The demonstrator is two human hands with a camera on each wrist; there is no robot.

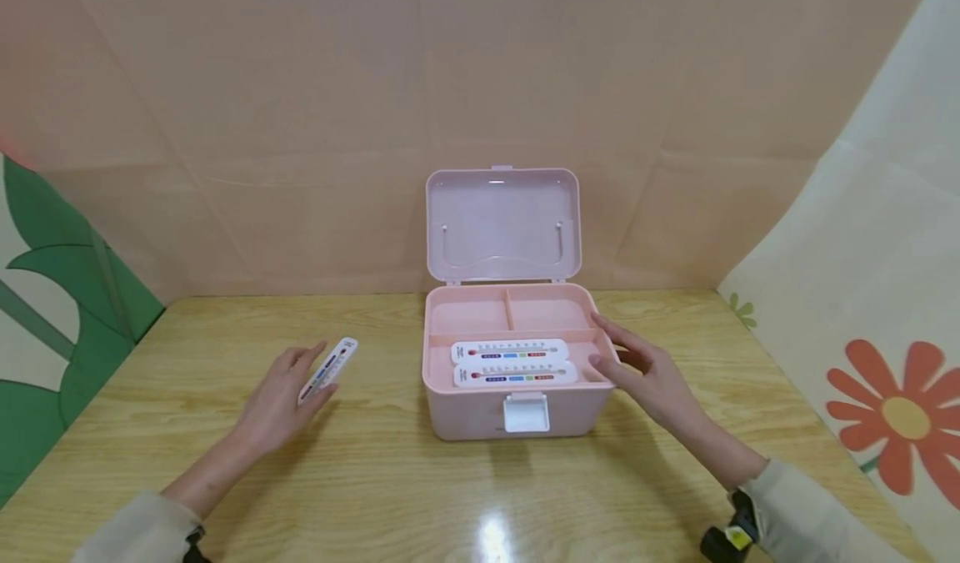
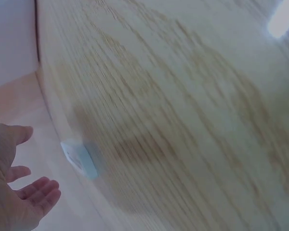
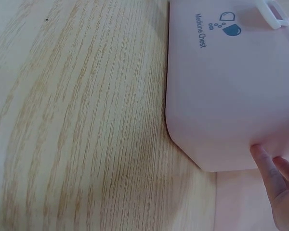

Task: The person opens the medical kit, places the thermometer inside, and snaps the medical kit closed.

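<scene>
A white strip thermometer with a coloured scale shows between the thumb and fingers of my left hand. In the left wrist view, that hand has its thumb and fingers spread, with the pale thermometer a little beyond the fingertips. A pink medicine chest stands with its lid up. My right hand holds its right wall, thumb and a finger over the rim; other fingers press the outside. Two similar thermometers lie in the chest's front compartment.
The two rear compartments sit behind a divider inside the chest. A white latch hangs at its front. The wooden table ends at a plain backdrop, with flower-print cloth to the right and leaf-print cloth at left.
</scene>
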